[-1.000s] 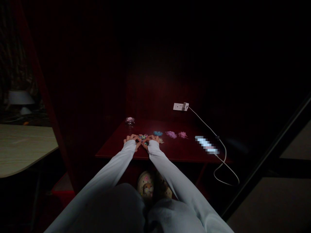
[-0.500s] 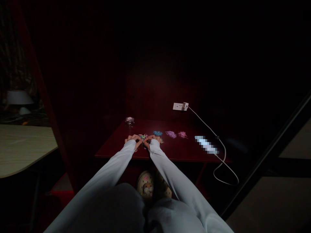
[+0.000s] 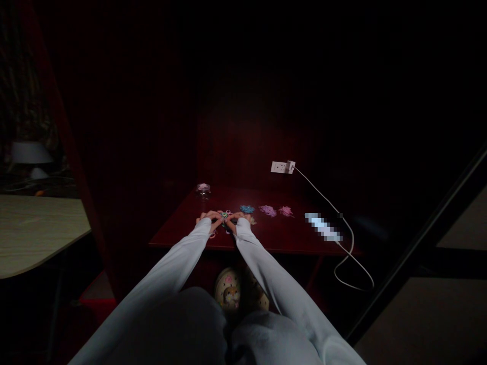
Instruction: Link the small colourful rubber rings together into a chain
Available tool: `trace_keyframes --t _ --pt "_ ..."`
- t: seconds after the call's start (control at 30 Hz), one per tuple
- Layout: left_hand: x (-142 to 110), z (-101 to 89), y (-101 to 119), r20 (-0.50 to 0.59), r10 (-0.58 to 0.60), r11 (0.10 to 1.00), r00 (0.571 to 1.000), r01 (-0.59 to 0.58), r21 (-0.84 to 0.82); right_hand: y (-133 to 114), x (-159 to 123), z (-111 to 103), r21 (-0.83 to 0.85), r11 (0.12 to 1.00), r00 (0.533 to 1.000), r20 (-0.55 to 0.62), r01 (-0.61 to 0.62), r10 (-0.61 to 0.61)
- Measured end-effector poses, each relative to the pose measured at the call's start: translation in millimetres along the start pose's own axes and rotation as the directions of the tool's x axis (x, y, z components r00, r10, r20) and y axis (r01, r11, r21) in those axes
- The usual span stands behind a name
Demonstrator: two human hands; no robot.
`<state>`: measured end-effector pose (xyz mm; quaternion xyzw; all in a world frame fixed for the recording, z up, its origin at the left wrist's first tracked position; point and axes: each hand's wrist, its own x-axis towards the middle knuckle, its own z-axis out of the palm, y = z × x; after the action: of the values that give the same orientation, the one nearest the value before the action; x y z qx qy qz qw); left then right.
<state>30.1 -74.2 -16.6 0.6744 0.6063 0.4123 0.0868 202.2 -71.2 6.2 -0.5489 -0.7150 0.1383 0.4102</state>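
Observation:
My left hand (image 3: 210, 216) and my right hand (image 3: 238, 217) meet over the front of a dark red tabletop (image 3: 274, 235). Thumbs and fingers are pinched, and the fingertips nearly touch. Right at them is a small green ring (image 3: 224, 215), like a hair tie; whether it is held or lies behind them I cannot tell. More small rings, among them a pinkish ring (image 3: 212, 235), lie around the hands, partly covered. A pale yellowish pile (image 3: 253, 221) shows beside my right hand. Behind it is a blue pile (image 3: 247, 208) of thin bands.
Rightward lie a purple pile (image 3: 268, 210) and a pink pile (image 3: 286, 211). A clear round jar (image 3: 203, 189) stands at the back left. A blurred-out bright device (image 3: 323, 226) lies right, its white cable (image 3: 323, 194) running to a wall socket (image 3: 279, 167). Clogs (image 3: 228, 291) show below.
Both hands stay at the same spot. The fingers have shifted slightly around the green ring, and the pinkish ring by my left hand shows more clearly. The piles have not moved.

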Motion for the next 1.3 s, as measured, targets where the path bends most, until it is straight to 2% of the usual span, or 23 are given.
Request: trace_keyframes --t 0.3,0.43,0.8,1.03,1.3 --pt "-1 -5.9 9 0.058 -0.007 1.0 0.998 0.006 0.006 2 0 1 0.037 0.999 0.999 0.022 -0.029 0.029" --pt "-5 -6.9 12 0.035 0.026 1.0 0.999 -0.026 0.009 0 -1 -1 0.032 0.999 0.999 0.024 -0.035 0.034" --pt "-4 -5.6 7 0.029 0.034 0.999 0.999 -0.035 0.021 -1 -2 -2 0.021 0.998 0.998 0.025 -0.053 0.053" --pt "-4 -6.5 4 0.043 0.062 0.998 0.997 -0.062 0.019 -6 -5 -7 -0.058 0.995 0.997 0.013 -0.078 0.079" --pt "-5 -10.3 7 0.074 0.059 0.998 0.995 -0.062 0.03 -9 -9 -11 -0.068 0.997 0.998 0.035 -0.041 0.043"
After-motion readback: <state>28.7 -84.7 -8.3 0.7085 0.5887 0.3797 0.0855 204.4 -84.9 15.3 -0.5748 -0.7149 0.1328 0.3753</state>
